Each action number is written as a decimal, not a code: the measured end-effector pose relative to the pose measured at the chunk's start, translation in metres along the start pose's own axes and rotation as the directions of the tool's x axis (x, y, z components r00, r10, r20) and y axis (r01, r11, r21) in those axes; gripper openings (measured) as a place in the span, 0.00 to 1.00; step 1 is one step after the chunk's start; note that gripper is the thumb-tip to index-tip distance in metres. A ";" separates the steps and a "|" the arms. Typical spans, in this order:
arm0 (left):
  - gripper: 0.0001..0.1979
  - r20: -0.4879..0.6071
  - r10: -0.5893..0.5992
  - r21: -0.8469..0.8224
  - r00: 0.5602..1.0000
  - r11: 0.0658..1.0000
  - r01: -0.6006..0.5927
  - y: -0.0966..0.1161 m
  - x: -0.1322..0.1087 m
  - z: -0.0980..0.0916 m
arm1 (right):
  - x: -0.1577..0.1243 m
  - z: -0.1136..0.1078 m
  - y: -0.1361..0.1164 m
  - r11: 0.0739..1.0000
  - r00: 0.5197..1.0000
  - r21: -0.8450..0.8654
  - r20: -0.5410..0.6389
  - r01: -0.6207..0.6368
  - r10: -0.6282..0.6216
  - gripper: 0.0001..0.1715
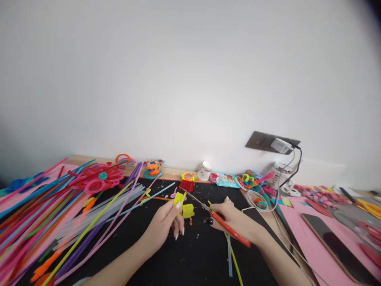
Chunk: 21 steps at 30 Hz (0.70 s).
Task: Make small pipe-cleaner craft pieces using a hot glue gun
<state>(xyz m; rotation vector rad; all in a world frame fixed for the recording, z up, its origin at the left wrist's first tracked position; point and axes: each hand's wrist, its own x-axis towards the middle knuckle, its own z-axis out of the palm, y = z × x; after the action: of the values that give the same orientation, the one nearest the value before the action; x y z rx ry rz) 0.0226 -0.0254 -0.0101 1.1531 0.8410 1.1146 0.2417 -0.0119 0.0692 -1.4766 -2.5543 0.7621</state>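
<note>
My left hand (163,224) pinches a small flat yellow-green piece (179,198) between thumb and fingers. Scissors with red handles (228,228) are in my right hand (238,222), their blades pointing up-left with the tips beside the yellow-green piece. Another yellow-green piece (188,211) lies on the black mat (193,260) just right of my left fingers. Behind it stands a small red and yellow piece (187,182). A yellow pipe cleaner (235,262) and a pale glue stick (229,258) lie beneath my right hand.
Many coloured pipe cleaners (59,206) spread over the left side. Along the wall are an orange figure (153,168), a paper cup (204,171), a blue packet (228,180) and a mug (280,176). A phone (339,246) lies on pink sheets at the right, near a white cable (279,222).
</note>
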 end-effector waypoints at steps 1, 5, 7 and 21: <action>0.18 -0.003 -0.001 0.002 1.000 1.000 0.001 0.001 0.000 0.000 | -0.001 -0.002 -0.001 1.000 1.000 0.008 0.019 0.009 -0.010 0.15; 0.18 -0.026 0.005 0.010 1.000 1.000 -0.005 0.003 0.000 0.000 | -0.003 -0.007 -0.004 0.999 0.997 0.035 0.070 0.019 -0.022 0.13; 0.18 -0.025 0.008 0.013 1.000 1.000 -0.007 0.002 0.000 0.000 | -0.004 -0.007 -0.004 0.999 0.996 0.039 0.090 0.009 -0.012 0.12; 0.19 0.040 -0.038 0.010 0.998 0.999 0.037 -0.004 0.002 0.001 | -0.001 -0.005 -0.011 0.991 0.996 0.132 0.079 0.020 -0.030 0.20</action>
<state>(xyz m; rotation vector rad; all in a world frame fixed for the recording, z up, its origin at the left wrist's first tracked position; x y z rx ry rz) 0.0255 -0.0235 -0.0140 1.1595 0.8338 1.0544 0.2351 -0.0151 0.0783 -1.3990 -2.5194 0.9842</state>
